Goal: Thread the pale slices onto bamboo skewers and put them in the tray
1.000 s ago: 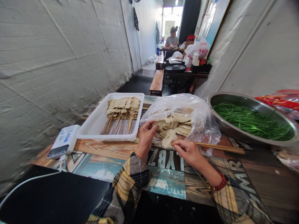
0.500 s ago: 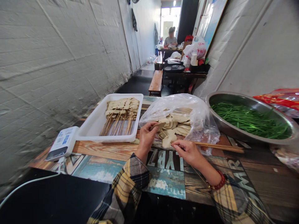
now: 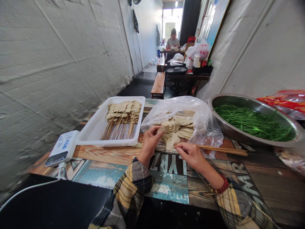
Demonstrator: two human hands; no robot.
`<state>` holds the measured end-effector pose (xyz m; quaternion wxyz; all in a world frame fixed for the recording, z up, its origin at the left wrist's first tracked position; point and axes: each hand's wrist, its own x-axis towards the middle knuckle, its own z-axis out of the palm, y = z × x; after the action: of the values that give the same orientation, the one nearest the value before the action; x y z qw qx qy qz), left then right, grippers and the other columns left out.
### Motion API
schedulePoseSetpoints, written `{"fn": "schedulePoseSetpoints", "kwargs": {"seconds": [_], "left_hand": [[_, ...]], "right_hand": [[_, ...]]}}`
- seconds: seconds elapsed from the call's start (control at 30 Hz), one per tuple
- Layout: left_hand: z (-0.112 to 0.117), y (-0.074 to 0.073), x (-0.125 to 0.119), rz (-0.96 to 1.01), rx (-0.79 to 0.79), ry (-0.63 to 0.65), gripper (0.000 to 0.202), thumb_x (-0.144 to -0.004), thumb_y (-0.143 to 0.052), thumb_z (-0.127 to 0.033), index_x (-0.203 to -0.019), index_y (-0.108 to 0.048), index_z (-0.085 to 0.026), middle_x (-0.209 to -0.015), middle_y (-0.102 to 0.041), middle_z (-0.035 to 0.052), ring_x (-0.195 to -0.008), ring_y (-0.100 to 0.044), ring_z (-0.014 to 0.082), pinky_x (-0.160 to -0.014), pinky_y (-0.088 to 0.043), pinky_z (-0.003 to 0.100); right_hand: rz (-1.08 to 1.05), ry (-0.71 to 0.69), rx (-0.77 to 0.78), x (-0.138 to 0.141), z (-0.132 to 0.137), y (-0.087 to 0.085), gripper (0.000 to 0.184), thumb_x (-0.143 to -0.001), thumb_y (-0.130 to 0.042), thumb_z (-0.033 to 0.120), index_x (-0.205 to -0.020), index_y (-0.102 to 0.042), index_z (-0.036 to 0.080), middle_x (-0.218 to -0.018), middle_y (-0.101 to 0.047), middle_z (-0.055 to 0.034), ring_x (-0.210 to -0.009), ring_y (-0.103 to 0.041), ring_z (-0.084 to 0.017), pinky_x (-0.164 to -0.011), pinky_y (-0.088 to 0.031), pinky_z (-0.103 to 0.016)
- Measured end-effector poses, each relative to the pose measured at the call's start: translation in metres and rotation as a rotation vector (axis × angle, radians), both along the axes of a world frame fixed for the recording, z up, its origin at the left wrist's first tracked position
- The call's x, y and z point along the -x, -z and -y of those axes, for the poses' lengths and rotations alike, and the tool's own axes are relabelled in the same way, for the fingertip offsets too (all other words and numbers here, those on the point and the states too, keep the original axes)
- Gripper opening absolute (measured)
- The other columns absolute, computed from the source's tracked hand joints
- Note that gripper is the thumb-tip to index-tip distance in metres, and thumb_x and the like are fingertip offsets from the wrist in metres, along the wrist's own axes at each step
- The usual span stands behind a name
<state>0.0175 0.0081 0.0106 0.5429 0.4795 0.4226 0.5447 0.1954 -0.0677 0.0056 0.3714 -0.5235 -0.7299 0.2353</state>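
Note:
My left hand [image 3: 150, 142] pinches a thin beige slice [image 3: 164, 129] between thumb and fingers, at the front of a pile. In my right hand [image 3: 192, 155] is a thin bamboo skewer [image 3: 201, 178], its shaft running back under the wrist. Another beige slice [image 3: 172, 142] is at the skewer's front end, just ahead of my right fingertips. Behind both hands lies a heap of similar slices [image 3: 186, 131] in an open clear plastic bag [image 3: 206, 116]. A bundle of skewers [image 3: 225, 150] rests on the table right of my right hand.
At left, a white tray [image 3: 89, 142] holds several skewered slices [image 3: 125, 108]. A white device [image 3: 60, 149] with a cable stands beside it. To the right sits a steel basin [image 3: 243, 141] of green stalks [image 3: 252, 124]. A person [image 3: 172, 41] sits at a far table beyond a bench [image 3: 158, 83].
The view has shifted very slightly. My left hand has tilted its slice a little; my right hand keeps its hold on the skewer in nearly the same place.

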Motion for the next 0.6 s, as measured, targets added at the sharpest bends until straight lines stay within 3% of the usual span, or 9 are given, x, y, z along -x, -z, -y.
{"fn": "schedulePoseSetpoints", "kwargs": {"seconds": [0.27, 0.6], "left_hand": [[-0.0006, 0.0004, 0.0018, 0.222, 0.159, 0.034, 0.031, -0.056, -0.081, -0.026, -0.082, -0.067, -0.015, -0.071, -0.062, -0.0015, -0.056, -0.048, 0.0066, -0.052, -0.034, 0.019], [-0.0023, 0.0013, 0.0043, 0.229, 0.168, 0.021, 0.028, -0.058, -0.079, -0.034, -0.075, -0.068, -0.016, -0.066, -0.059, -0.0016, -0.053, -0.045, 0.0067, -0.047, -0.031, 0.020]], "right_hand": [[0.010, -0.002, -0.046, -0.0013, 0.0001, 0.0022, 0.024, -0.091, -0.050, 0.027, -0.082, -0.071, 0.018, -0.067, -0.069, -0.0017, -0.057, -0.063, -0.015, -0.058, -0.045, -0.024], [0.022, -0.011, -0.067, -0.0062, -0.0018, 0.0024, 0.023, -0.089, -0.051, 0.026, -0.085, -0.073, 0.021, -0.083, -0.076, -0.0050, -0.073, -0.070, -0.020, -0.067, -0.052, -0.028]]}}
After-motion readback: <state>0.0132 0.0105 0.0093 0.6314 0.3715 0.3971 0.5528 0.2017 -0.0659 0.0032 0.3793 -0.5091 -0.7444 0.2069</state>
